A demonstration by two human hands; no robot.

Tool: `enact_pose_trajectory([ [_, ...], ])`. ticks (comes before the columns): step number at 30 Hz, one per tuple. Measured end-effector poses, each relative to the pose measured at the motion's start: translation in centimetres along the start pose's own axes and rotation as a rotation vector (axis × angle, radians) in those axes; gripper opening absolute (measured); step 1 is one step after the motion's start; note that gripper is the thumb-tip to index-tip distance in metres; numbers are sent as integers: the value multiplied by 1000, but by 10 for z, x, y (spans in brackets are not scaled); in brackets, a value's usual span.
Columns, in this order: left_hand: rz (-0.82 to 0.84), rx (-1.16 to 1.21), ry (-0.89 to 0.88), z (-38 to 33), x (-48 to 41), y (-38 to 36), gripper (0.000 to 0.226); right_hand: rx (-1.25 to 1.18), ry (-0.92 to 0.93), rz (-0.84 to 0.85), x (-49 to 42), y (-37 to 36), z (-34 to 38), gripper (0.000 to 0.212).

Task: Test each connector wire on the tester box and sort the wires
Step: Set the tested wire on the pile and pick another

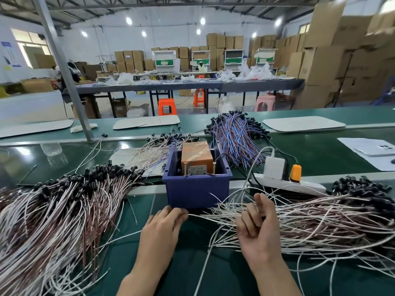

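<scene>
White-and-brown wire [208, 216] runs low across the green belt, just in front of the bin [196, 193], from my left hand [163, 228] to the right hand [258, 229]. Left fingers [181, 212] are together and pinch its bare end. Right fingers are half curled among the strands of the right pile [331, 221]; I cannot tell if they clamp on anything.

Risks, as I judge them:
- The wire lies in a tangle. Pulling it free could drag neighbours along and spill them toward the bin.
- Loose strands already trail between the heaps. If the left pile [53, 210] is the sorted one, a stray crossing over would spoil the sort.
- The pins [185, 169] stand close to the bin wall. A hurried touch could miss them or slip off and give a false reading.
- Strands lie against the strip [288, 184] and its cables. A snag there could tug a plug.

Counts:
- tester [197, 155]: one, orange, taped, sitting inside the one blue bin
- upright pins at its front: two
- wire heaps: four, namely left, right, the blue pile [235, 135] behind the bin to the right, and the pale pile [154, 150] behind it to the left
- single wires: too many to count
- strip: one, carrying a white adapter and an orange plug
- pale boards [303, 123] along the far belt: three
</scene>
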State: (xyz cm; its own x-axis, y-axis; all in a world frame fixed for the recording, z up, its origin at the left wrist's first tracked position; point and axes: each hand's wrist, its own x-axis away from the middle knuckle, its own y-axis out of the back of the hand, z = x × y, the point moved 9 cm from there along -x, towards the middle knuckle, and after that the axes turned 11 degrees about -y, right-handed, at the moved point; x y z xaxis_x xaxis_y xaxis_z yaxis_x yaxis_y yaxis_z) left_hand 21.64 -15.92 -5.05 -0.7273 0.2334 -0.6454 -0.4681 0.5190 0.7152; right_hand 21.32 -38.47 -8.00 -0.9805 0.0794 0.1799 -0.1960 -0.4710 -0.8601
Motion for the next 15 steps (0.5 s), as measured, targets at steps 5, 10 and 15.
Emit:
enact_pose_trajectory([
  [5,-73,-13,-21,-3,-2,8,10,556,87,-10,8,-15,-6,30],
  [10,-204,-21,-222,-37,-5,20,23,1330,378,24,24,-42,-36,25],
  [15,-244,-17,-305,-53,-2,25,23,1334,267,171,23,-47,-56,30],
])
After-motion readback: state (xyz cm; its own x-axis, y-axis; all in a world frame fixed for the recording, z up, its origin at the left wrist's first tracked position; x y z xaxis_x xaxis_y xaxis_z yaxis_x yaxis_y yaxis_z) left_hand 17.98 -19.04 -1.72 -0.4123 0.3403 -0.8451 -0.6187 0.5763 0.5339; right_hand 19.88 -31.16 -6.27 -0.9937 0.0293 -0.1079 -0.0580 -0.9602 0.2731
